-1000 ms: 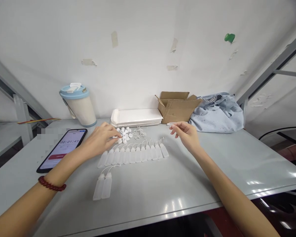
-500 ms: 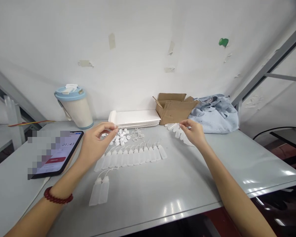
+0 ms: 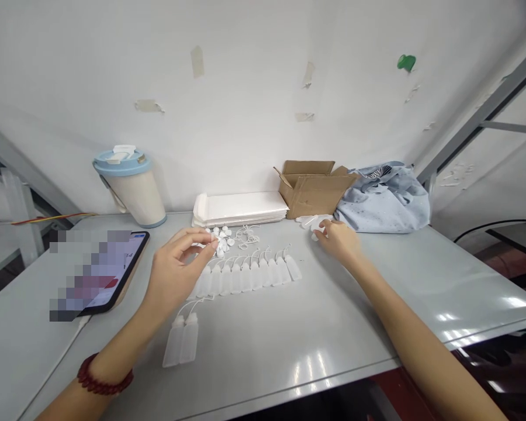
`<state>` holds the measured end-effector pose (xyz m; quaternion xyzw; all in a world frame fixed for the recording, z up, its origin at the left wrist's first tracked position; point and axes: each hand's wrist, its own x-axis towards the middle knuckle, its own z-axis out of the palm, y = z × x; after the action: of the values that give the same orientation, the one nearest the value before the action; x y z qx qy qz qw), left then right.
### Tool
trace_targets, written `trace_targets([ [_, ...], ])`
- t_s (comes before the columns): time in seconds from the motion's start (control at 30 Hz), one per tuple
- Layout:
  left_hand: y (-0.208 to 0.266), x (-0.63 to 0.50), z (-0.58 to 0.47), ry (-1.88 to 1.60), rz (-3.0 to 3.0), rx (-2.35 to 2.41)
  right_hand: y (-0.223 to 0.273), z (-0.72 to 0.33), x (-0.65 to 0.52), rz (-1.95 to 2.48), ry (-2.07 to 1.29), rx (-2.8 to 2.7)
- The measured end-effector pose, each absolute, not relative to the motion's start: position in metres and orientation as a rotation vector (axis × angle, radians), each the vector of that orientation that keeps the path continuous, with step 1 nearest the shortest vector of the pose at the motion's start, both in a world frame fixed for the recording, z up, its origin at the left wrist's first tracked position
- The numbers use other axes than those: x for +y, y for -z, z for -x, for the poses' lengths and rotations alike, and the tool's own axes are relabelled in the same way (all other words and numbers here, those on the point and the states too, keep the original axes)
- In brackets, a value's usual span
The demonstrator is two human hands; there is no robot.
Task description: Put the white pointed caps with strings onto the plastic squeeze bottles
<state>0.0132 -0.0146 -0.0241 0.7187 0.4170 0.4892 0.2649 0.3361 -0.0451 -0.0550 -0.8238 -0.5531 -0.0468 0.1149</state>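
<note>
My left hand (image 3: 177, 266), thumb and fingertips pinched together, holds a small white piece that is mostly hidden. Just beyond it lie loose small white caps (image 3: 222, 241) and a tangle of white cord loops (image 3: 248, 235). My right hand (image 3: 341, 241) has its fingers closed on a translucent white piece at the edge of a small pile of such pieces (image 3: 305, 221). Between the hands, several translucent flat bottle-shaped pieces (image 3: 245, 277) with cord loops lie in a row. Two more looped pieces (image 3: 182, 342) lie nearer the front.
White flat packets (image 3: 245, 206) are stacked by the wall, beside an open cardboard box (image 3: 318, 196) and a light blue cloth bundle (image 3: 388, 202). A lidded cup (image 3: 135, 196) stands at back left. A phone (image 3: 114, 275) with a cable lies on the grey table (image 3: 289, 333).
My right hand has moved slightly left and down onto the translucent pieces, which now spread flatter. My left hand has shifted a little right and down beside the caps. The view has tilted slightly.
</note>
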Motion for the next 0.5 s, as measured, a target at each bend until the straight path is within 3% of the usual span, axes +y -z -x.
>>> trace_targets([
  [0.5,0.0257,-0.0200,-0.0146,-1.133,-1.757,1.125,0.0531,-0.3287,-0.0453,2.431,-0.154,-1.414],
])
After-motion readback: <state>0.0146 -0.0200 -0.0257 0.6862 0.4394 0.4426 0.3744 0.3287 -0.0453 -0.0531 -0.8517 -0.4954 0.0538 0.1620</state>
